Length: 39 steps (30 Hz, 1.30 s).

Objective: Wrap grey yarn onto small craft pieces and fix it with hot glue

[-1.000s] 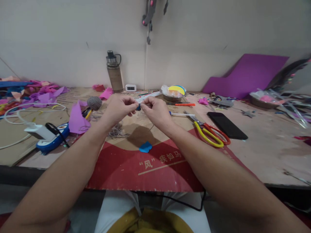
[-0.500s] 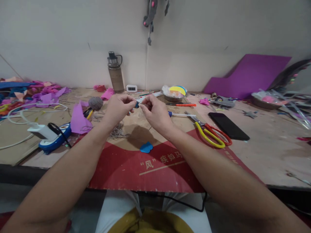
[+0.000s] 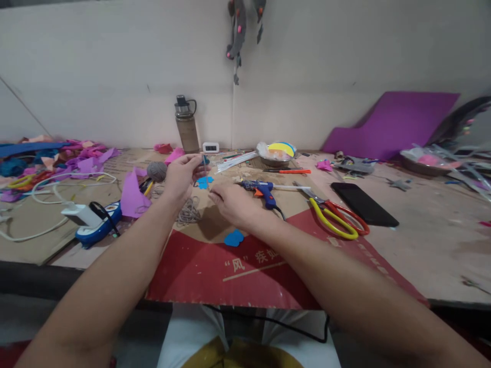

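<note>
My left hand [image 3: 179, 178] is raised above the cardboard, thumb and forefinger pinched on a thin grey yarn strand. A small dark teal bit shows at those fingertips; whether it is held is unclear. Lower and to the right, my right hand [image 3: 232, 203] is closed, its fingertips at the lower end of the strand. A bright blue cut-out [image 3: 204, 182] shows between the hands. Another blue cut-out [image 3: 233, 237] lies on the cardboard nearer me. Loose grey yarn [image 3: 188, 211] lies below my left hand, and a grey yarn ball [image 3: 157, 171] sits behind it.
A blue glue gun [image 3: 264, 191] lies just beyond my right hand. Scissors [image 3: 334, 217] and a black phone [image 3: 364, 203] are to the right. At left are a power strip [image 3: 98, 230] with cables and purple felt [image 3: 134, 193]. A bottle [image 3: 187, 125] stands at the back.
My hands were together at the fingertips; now they are apart, the right one lower and nearer me. The strand between them and the glue gun have come into sight. The view has tilted slightly upward.
</note>
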Motion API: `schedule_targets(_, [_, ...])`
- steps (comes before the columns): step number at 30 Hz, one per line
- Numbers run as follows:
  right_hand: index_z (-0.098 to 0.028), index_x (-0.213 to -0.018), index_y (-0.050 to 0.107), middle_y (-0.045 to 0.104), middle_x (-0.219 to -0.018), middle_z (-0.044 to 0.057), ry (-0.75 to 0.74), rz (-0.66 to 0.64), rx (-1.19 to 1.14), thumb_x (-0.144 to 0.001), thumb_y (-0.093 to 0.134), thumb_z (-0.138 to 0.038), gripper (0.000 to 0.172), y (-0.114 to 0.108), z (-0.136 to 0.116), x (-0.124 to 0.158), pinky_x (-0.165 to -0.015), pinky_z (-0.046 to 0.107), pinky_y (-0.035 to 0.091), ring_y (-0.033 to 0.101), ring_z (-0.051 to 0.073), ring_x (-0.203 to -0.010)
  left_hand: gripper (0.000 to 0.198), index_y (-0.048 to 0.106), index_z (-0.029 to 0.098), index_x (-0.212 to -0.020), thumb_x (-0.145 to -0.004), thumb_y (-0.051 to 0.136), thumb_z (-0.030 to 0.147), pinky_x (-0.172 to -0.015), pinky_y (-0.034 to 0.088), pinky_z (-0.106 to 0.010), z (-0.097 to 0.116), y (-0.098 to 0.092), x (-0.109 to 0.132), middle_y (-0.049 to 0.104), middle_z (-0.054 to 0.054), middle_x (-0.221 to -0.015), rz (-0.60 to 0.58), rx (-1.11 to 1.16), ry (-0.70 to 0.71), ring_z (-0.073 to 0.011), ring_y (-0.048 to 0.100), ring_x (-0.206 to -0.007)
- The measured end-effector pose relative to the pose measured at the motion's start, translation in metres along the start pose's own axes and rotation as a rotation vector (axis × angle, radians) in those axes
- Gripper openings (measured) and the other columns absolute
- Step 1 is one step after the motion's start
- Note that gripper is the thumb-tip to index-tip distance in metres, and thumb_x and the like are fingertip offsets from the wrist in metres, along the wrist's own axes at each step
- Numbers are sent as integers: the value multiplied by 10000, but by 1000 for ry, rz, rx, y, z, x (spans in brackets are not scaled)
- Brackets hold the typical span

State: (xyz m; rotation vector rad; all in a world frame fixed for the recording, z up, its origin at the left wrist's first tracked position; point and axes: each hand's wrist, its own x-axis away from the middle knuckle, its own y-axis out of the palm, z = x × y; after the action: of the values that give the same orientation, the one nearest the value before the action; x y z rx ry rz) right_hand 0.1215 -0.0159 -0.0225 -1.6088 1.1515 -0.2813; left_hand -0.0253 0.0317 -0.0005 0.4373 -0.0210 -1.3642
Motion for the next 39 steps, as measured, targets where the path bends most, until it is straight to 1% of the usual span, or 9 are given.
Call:
schedule_targets(4, [-156, -864, 676, 677, -988, 140, 16, -72, 166, -968, 389, -419, 403, 1, -3, 0, -755, 327, 374, 581, 238, -945, 94, 653, 147, -701, -788, 615, 144, -604, 533, -211, -1, -6, -5, 682, -30, -686, -17, 121, -86, -113, 659, -626])
schedule_targets(6, [-158, -860, 671, 688, -945, 125, 53, -70, 116, -976, 363, -424, 423, -6, 0, -2, -731, 309, 376, 595, 214, -892, 76, 654, 136, -716, -783, 618, 147, -587, 531, -206, -1, -9, -6, 677, -30, -678, -12, 146, -105, -110, 651, -615])
schedule_targets(11, [-167, -930, 640, 700, -906, 66, 142, 95, -7, -964, 384, -318, 299, -32, 22, -2, -703, 260, 383, 611, 163, -824, 69, 648, 128, -759, -716, 700, 143, -436, 447, -163, -1, -10, -6, 596, 35, -581, 20, 177, -111, -59, 528, -448])
schedule_targets(14, [-136, -991, 641, 702, -978, 131, 306, 79, 182, -942, 421, -357, 316, -39, 43, 8, -753, 294, 415, 636, 221, -903, 52, 639, 117, -720, -748, 682, 128, -426, 441, -150, -1, -9, -6, 565, 37, -544, -3, 225, -128, -50, 505, -431])
schedule_targets(18, [-52, -1072, 648, 653, -1134, 255, 480, -76, 400, -872, 537, -425, 438, -34, 69, 24, -878, 353, 431, 612, 316, -1074, 119, 636, 111, -701, -814, 615, 81, -465, 478, -145, -3, -7, -7, 587, 13, -537, -8, 287, -202, -51, 537, -445])
schedule_targets(23, [-74, -1013, 685, 686, -1066, 235, 618, -117, 181, -823, 570, -309, 324, -21, 90, 24, -769, 339, 474, 665, 309, -956, 185, 637, 92, -703, -856, 547, 41, -530, 523, -155, -2, -6, -7, 628, -22, -573, -23, 318, -232, -62, 590, -490])
schedule_targets(30, [-146, -810, 657, 648, -646, 49, 693, 38, -133, -732, 619, -316, 191, -22, 107, 22, -526, 246, 430, 602, 176, -592, 151, 643, 92, -727, -830, 562, 16, -546, 539, -184, 3, -3, -2, 647, -36, -589, -31, 254, -263, -82, 606, -500])
schedule_targets(36, [-216, -862, 507, 575, -680, 20, 604, 268, -497, -746, 498, -251, 122, -28, 88, 26, -517, 277, 490, 572, 161, -588, 52, 666, 118, -750, -791, 643, 98, -469, 488, -180, -2, -2, 4, 644, -23, -613, -64, 113, -300, -83, 597, -491])
schedule_targets(39, [-215, -904, 461, 575, -714, -5, 497, 344, -772, -715, 499, -212, 193, -32, 70, 29, -514, 267, 478, 540, 125, -545, 9, 681, 122, -765, -758, 680, 117, -483, 488, -187, -7, 0, 7, 658, -32, -652, -85, 79, -320, -84, 599, -509])
